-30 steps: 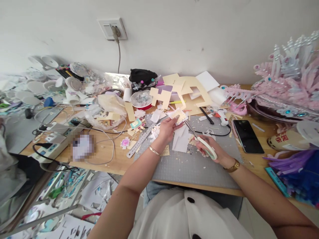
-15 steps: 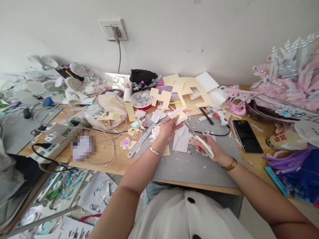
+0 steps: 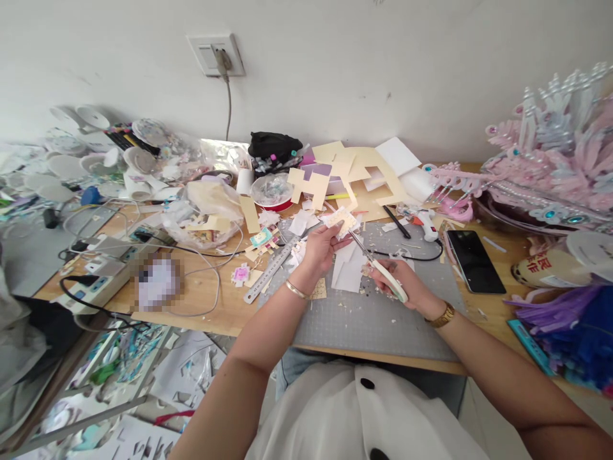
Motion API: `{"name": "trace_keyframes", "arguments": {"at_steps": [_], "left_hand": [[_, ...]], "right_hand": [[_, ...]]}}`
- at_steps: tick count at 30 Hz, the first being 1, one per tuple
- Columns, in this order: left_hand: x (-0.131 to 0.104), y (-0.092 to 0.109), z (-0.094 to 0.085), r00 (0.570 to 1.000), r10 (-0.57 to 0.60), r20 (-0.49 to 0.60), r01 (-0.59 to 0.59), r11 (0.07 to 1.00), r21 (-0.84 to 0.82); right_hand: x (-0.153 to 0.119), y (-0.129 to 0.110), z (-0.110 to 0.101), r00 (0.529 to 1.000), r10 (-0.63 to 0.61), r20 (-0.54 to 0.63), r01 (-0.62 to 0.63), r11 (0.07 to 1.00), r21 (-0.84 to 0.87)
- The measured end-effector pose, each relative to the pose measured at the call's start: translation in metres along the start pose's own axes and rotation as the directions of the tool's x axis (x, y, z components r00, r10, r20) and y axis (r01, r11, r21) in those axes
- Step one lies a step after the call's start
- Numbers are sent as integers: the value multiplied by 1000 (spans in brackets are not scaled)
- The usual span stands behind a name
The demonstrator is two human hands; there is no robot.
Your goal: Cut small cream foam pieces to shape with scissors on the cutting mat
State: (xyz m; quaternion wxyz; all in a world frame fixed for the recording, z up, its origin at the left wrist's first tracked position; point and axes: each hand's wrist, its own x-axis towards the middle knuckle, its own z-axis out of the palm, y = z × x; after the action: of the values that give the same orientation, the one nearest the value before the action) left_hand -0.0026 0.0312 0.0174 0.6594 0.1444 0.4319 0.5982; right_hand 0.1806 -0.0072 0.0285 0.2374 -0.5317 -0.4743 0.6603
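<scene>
Card [image 3: 345, 220] is pinched between thumb and fingers in the left hand [image 3: 322, 248], held up near the middle of the mat's far edge. The right hand [image 3: 400, 278] is closed around the scissors [image 3: 389, 276], and the blades are brought right up to the card's near edge; whether they are parted there cannot be told.

Here's the danger: the left fingertips are placed just beside the blades, so skin could be nicked if the card slipped or the blades were swung left. A line could be spoiled, too, if the small card were bent under the cut. And the cord [image 3: 421, 259], looped over the mat [image 3: 378, 322] behind the scissors, could be snagged by a wide sweep, and the glue gun [image 3: 428, 227] dragged with it.

Now the containers. Toward the bench's far edge, small clear bits are held in the red bowl [image 3: 282, 206]; behind it, little coloured-tipped pieces are bunched at the black pouch [image 3: 272, 144]. Left of the bowl, card scraps are gathered in the bag [image 3: 204, 197]. Toward the right edge, dark bits are seen low in the cup [image 3: 541, 269], while the brown bowl [image 3: 498, 216] is overhung by pink headpieces [image 3: 531, 163], its inside mostly hidden.
</scene>
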Motion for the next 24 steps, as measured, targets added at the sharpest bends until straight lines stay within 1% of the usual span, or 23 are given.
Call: {"name": "trace_keyframes", "arguments": {"at_steps": [8,13,24], "left_hand": [[3,0,-3,1000,-2,11,2,1000,10],[4,0,-4,999,15,30,-15,1000,11],[2,1,-3,1000,12,8,-13,1000,23]], "right_hand": [[2,2,0,1000,15,-2,-15,1000,24],[5,6,-2,1000,-3,8,2,999,41],[7,11,-3,1000,-14,9,13,999,32]]}}
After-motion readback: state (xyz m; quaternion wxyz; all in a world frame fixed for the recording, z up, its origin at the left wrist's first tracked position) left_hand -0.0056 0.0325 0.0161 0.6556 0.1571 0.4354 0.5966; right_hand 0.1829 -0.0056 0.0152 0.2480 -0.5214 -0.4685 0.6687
